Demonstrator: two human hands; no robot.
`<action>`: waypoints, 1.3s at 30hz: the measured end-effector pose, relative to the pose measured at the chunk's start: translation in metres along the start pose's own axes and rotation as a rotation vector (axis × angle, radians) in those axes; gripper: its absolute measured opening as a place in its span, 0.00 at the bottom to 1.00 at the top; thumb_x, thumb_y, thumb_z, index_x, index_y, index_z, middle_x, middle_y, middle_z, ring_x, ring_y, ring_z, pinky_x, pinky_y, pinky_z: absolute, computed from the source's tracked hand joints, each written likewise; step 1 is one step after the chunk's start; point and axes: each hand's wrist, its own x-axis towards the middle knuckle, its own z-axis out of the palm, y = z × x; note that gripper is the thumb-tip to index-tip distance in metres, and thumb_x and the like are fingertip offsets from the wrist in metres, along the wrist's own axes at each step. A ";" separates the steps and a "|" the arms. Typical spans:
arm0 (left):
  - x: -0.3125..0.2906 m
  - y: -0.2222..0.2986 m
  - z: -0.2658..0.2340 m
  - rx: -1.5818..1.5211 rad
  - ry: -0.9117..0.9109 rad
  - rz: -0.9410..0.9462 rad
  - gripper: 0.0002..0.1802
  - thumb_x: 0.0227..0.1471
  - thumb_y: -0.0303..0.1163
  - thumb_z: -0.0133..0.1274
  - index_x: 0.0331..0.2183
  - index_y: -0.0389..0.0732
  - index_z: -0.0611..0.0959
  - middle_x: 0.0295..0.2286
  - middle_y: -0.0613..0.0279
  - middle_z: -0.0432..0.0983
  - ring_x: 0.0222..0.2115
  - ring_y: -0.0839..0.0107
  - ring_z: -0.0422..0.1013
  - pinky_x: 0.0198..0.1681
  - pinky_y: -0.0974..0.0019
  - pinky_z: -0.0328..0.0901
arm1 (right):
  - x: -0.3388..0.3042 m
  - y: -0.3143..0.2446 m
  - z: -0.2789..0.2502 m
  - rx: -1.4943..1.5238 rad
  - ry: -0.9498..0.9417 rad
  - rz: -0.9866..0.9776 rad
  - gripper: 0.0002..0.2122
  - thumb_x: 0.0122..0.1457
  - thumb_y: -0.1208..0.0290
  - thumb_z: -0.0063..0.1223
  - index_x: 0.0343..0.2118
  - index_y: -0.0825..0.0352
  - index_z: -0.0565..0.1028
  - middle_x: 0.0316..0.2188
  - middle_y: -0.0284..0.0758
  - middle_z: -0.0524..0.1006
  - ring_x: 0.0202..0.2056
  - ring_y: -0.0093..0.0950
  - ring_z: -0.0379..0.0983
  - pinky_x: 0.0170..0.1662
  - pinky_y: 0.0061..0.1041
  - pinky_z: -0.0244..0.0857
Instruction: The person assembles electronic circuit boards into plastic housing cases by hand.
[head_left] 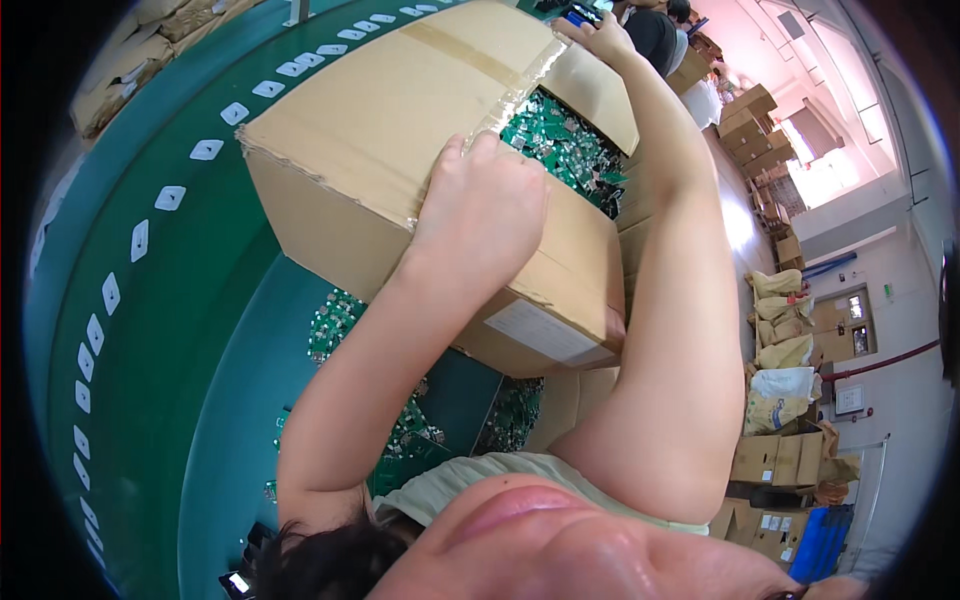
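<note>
A large brown cardboard box (370, 110) lies tilted in front of me, a strip of clear tape along its opening edge. Through the opening, many small green circuit boards (565, 145) show inside. My left hand (485, 195) is closed with curled fingers at the taped edge of the box, next to the boards. At the far end, my right hand (600, 40) grips the box's far corner beside an open flap (590, 85). Something dark blue and black (582, 15) shows by its fingers; I cannot tell what it is.
More circuit boards (335, 325) lie on the teal worktop (240, 420) below the box. On the left, a green conveyor belt (150, 330) carries a row of small white pieces (171, 198). Sacks (780, 310) and cardboard cartons (780, 460) line the right side. Another person (652, 40) is at the far end.
</note>
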 end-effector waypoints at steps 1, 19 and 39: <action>0.008 0.002 0.000 0.011 0.034 0.036 0.10 0.45 0.33 0.52 0.23 0.36 0.78 0.28 0.50 0.75 0.40 0.56 0.68 0.44 0.58 0.62 | 0.001 -0.008 -0.024 0.052 0.081 -0.121 0.27 0.52 0.64 0.55 0.52 0.66 0.58 0.42 0.47 0.73 0.41 0.38 0.72 0.44 0.32 0.65; 0.025 -0.029 0.012 0.030 0.080 -0.027 0.10 0.46 0.34 0.48 0.24 0.37 0.77 0.24 0.51 0.73 0.28 0.52 0.70 0.32 0.54 0.66 | -0.314 -0.151 -0.065 0.081 0.323 -0.563 0.19 0.46 0.83 0.44 0.45 0.70 0.65 0.35 0.42 0.72 0.40 0.37 0.68 0.43 0.34 0.60; -0.244 0.081 -0.242 -0.661 0.247 -0.041 0.19 0.45 0.44 0.48 0.40 0.49 0.72 0.35 0.48 0.67 0.32 0.58 0.64 0.34 0.57 0.64 | -0.282 -0.117 -0.063 -0.130 0.266 -0.571 0.12 0.52 0.74 0.44 0.41 0.57 0.69 0.32 0.31 0.77 0.32 0.33 0.74 0.33 0.31 0.66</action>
